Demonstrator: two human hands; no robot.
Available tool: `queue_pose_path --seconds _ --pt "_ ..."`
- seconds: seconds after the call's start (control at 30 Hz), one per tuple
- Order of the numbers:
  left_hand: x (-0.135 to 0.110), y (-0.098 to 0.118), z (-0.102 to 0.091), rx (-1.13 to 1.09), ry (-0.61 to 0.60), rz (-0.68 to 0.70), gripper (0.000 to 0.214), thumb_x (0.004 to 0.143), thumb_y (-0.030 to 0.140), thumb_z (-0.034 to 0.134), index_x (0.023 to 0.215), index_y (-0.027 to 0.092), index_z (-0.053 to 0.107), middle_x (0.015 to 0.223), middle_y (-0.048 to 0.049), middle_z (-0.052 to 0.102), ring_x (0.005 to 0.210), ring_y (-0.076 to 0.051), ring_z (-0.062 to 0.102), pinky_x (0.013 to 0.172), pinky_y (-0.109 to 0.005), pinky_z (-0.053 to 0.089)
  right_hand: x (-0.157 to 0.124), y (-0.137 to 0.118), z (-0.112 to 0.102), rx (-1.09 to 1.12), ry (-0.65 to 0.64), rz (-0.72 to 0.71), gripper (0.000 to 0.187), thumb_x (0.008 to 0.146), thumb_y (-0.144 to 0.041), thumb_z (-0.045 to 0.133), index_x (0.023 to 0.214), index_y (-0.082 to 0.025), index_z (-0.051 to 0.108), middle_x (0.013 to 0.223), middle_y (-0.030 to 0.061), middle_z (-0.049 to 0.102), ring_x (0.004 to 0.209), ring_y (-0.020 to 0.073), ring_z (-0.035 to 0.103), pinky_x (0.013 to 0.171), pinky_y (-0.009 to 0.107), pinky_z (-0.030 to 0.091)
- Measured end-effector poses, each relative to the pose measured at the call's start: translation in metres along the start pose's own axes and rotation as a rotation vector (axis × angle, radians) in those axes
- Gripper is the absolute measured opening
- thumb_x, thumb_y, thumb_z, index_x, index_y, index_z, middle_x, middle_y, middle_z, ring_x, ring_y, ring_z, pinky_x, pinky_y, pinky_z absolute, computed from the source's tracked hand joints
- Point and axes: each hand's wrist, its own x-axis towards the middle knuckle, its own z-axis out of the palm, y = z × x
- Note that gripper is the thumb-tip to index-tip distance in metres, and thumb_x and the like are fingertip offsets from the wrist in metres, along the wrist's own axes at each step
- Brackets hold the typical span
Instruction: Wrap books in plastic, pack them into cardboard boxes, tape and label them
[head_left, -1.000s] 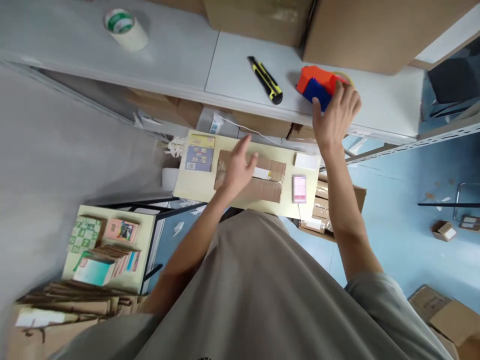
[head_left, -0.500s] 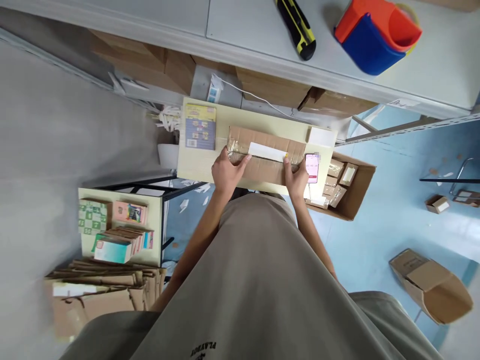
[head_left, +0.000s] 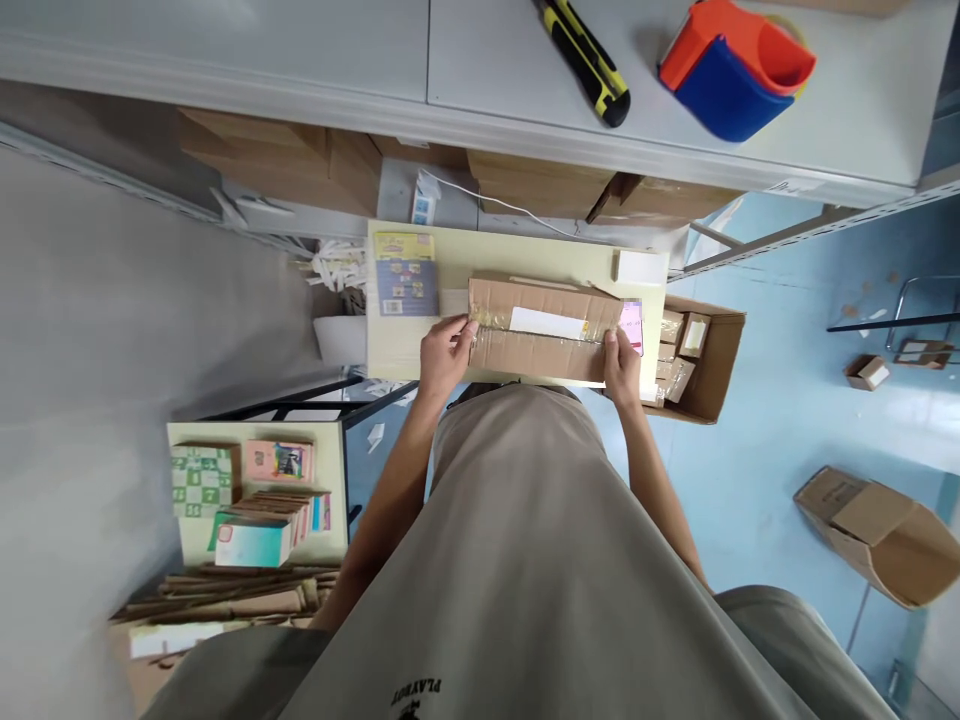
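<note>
A flat taped cardboard box (head_left: pixel 540 330) with a white label lies on a small pale table (head_left: pixel 517 262) in front of me. My left hand (head_left: pixel 444 350) grips its left end, fingers curled over the edge. My right hand (head_left: pixel 622 362) grips the right end the same way. The box looks slightly raised off the table. A pink-screened phone (head_left: pixel 634 325) lies just beyond my right hand. A blue and yellow booklet (head_left: pixel 405 274) rests at the table's left.
A grey shelf (head_left: pixel 300 50) above carries a yellow-black utility knife (head_left: pixel 585 62) and an orange-blue tape dispenser (head_left: pixel 731 65). An open carton of small packages (head_left: pixel 697 355) sits right of the table. A side table with boxes (head_left: pixel 255 490) stands at the left.
My right hand left the tape dispenser on the shelf and came down to the box's right end. Both hands now grip the box, which has shifted slightly right and up.
</note>
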Motion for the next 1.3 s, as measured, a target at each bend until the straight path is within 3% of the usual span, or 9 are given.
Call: queue_pose_path --seconds 0.13,0.3,0.4,0.53,0.73,0.93,1.03,1.2,1.3 --pt "-0.003 0.006 -0.023 -0.059 0.009 0.066 0.032 0.104 0.053 0.078 0.104 0.022 0.087 0.113 -0.0102 0.082 0.103 -0.026 0.079 0.096 -0.036 0.067 -0.013 -0.017 -0.019 0.099 0.239 0.039 0.073 0.12 -0.061 0.015 0.13 -0.021 0.076 0.138 0.0212 0.069 0.135 0.0334 0.065 0.113 0.048 0.058" --pt "0.001 -0.013 -0.03 -0.168 -0.025 0.062 0.032 0.097 0.048 0.084 0.114 0.022 0.089 0.123 -0.0094 0.084 0.102 -0.025 0.083 0.097 -0.037 0.07 -0.018 -0.021 -0.026 0.157 0.163 0.065 0.048 0.115 -0.052 0.038 0.119 -0.024 0.077 0.135 0.0199 0.068 0.126 0.0326 0.065 0.105 0.05 0.063" --pt "0.007 -0.048 -0.016 -0.255 -0.068 -0.098 0.033 0.087 0.036 0.085 0.114 0.018 0.089 0.128 -0.0108 0.088 0.107 -0.027 0.085 0.102 -0.037 0.068 -0.015 -0.01 -0.004 0.185 0.056 0.064 0.04 0.111 -0.044 0.039 0.115 -0.023 0.073 0.139 0.021 0.071 0.123 0.0283 0.068 0.102 0.043 0.064" --pt "0.007 -0.097 0.01 -0.214 -0.145 -0.329 0.03 0.076 0.026 0.084 0.103 0.014 0.091 0.109 -0.0104 0.092 0.111 -0.033 0.084 0.103 -0.04 0.066 -0.012 0.018 0.042 0.208 -0.048 0.076 0.05 0.106 -0.034 0.032 0.127 -0.016 0.073 0.15 0.0253 0.075 0.135 0.0245 0.071 0.106 0.038 0.063" --pt "0.012 -0.136 0.023 -0.2 -0.259 -0.404 0.022 0.075 0.031 0.081 0.09 0.018 0.09 0.103 -0.0101 0.092 0.115 -0.036 0.083 0.108 -0.047 0.067 0.005 0.073 0.079 0.427 -0.089 0.179 0.054 0.1 -0.056 0.051 0.122 -0.019 0.084 0.137 0.0202 0.087 0.131 0.0329 0.079 0.12 0.051 0.063" --pt "0.073 -0.13 0.03 -0.3 -0.005 -0.298 0.041 0.087 0.032 0.075 0.122 0.017 0.09 0.142 -0.0171 0.087 0.13 -0.033 0.082 0.121 -0.051 0.063 0.065 0.087 0.076 0.583 0.085 0.139 0.085 0.094 -0.086 0.066 0.143 -0.019 0.081 0.158 0.026 0.078 0.151 0.0411 0.072 0.126 0.061 0.062" --pt "0.094 -0.117 0.039 -0.346 0.019 -0.23 0.04 0.09 0.034 0.075 0.125 0.018 0.087 0.139 -0.0171 0.087 0.131 -0.033 0.082 0.124 -0.052 0.061 0.087 0.081 0.078 0.64 0.079 0.158 0.093 0.089 -0.09 0.071 0.148 -0.018 0.077 0.159 0.0267 0.077 0.15 0.0419 0.073 0.124 0.063 0.063" --pt "0.09 -0.095 0.042 -0.381 0.008 -0.084 0.036 0.093 0.041 0.078 0.121 0.019 0.085 0.135 -0.0148 0.088 0.131 -0.032 0.081 0.12 -0.045 0.063 0.082 0.075 0.069 0.665 0.092 0.177 0.098 0.087 -0.093 0.075 0.149 -0.017 0.077 0.158 0.0266 0.077 0.142 0.0413 0.075 0.115 0.062 0.067" --pt "0.08 -0.083 0.034 -0.34 0.059 -0.013 0.049 0.093 0.043 0.084 0.136 0.021 0.083 0.137 -0.0132 0.087 0.118 -0.027 0.081 0.105 -0.037 0.066 0.068 0.071 0.048 0.658 0.117 0.136 0.096 0.09 -0.09 0.077 0.156 -0.02 0.075 0.161 0.0243 0.075 0.132 0.039 0.078 0.104 0.058 0.072"
